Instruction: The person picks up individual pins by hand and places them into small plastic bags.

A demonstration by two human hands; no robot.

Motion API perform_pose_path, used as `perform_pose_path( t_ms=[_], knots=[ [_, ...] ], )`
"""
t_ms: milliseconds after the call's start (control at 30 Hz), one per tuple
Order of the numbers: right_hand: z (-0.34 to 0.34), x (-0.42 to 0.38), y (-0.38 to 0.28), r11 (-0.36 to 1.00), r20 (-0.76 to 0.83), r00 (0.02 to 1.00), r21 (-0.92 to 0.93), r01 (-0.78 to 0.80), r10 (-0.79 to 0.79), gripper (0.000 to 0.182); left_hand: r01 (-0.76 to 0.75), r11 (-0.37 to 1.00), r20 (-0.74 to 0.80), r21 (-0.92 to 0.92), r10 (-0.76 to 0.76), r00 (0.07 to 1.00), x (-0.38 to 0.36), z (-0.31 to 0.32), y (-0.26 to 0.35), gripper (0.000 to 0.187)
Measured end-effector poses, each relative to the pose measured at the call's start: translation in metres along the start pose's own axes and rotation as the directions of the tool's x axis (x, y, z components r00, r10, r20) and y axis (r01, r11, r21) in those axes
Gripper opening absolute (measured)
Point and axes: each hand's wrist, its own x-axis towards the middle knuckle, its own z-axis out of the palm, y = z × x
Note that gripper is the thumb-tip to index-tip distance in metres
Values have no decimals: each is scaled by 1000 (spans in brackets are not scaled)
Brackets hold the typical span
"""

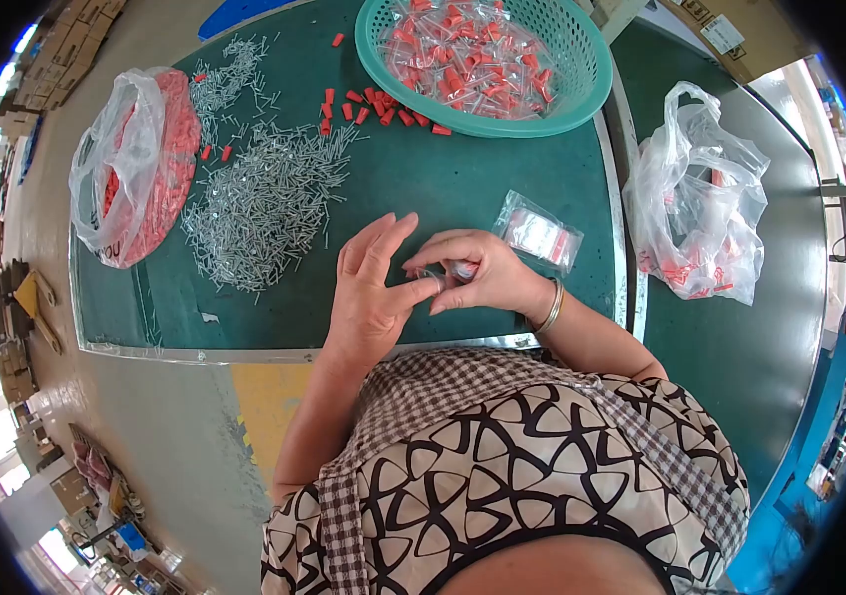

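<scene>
My right hand [494, 275] is closed around a small clear plastic bag [462, 269] with some red showing in it, mostly hidden by the fingers. Beside it, my left hand [371, 288] has its fingers stretched out and apart, and its thumb reaches to the bag. Both hands are above the green table near its front edge. To the right of them lies a flat clear packet [539, 234] with white and red in it. A large heap of grey screws or nails [269, 203] spreads to the left of my left hand.
Loose red plugs [383, 107] lie before a green basket [542, 126] filled with small clear bags of red pieces. A plastic bag of red pieces [150, 164] sits at the left; another white plastic bag [700, 198] rests on the right-hand surface.
</scene>
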Motion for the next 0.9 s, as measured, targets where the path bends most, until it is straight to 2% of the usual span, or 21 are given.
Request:
perform_pose_path(
  t_ms=[233, 333, 433, 500, 533, 567, 633, 733, 833, 900],
  knots=[
    [1, 0, 2, 995, -56, 995, 63, -74, 78, 39, 60, 998, -30, 29, -59, 998, 0, 3, 1, 26],
    [2, 0, 8, 1000, -88, 996, 20, 21, -19, 39, 57, 995, -48, 87, -53, 997, 2, 3, 4, 24],
    [2, -1, 5, 998, -120, 992, 62, -17, 24, 39, 66, 995, -81, 74, -60, 995, 3, -1, 5, 25],
    [4, -2, 6, 982, -128, 991, 186, -11, 35, 39, 141, 987, -164, 71, -128, 978, 3, -8, 1, 24],
    [5, -1, 8, 968, -130, 991, 249, -6, 40, 40, 281, 960, -238, -1, -274, 932, 0, -10, -6, 21],
    [6, -1, 10, 965, -131, 991, 262, 5, 31, 39, 334, 941, -349, 49, -297, 889, 2, -14, -17, 13],
    [6, -1, 13, 959, -132, 991, 284, 21, 17, 39, 602, 792, -279, 100, -559, 781, -1, -24, -35, 9],
    [6, -1, 12, 967, -123, 992, 254, 32, 0, 38, 586, 718, -243, 376, -534, 810, 2, -24, -56, 9],
    [4, -2, 15, 972, -100, 995, 233, 27, -4, 40, 498, 691, -167, 524, -490, 856, 8, -22, -57, 11],
    [4, -2, 14, 974, -101, 995, 226, 17, 6, 40, 459, 711, -114, 533, -477, 872, 11, -23, -58, 10]
  ],
)
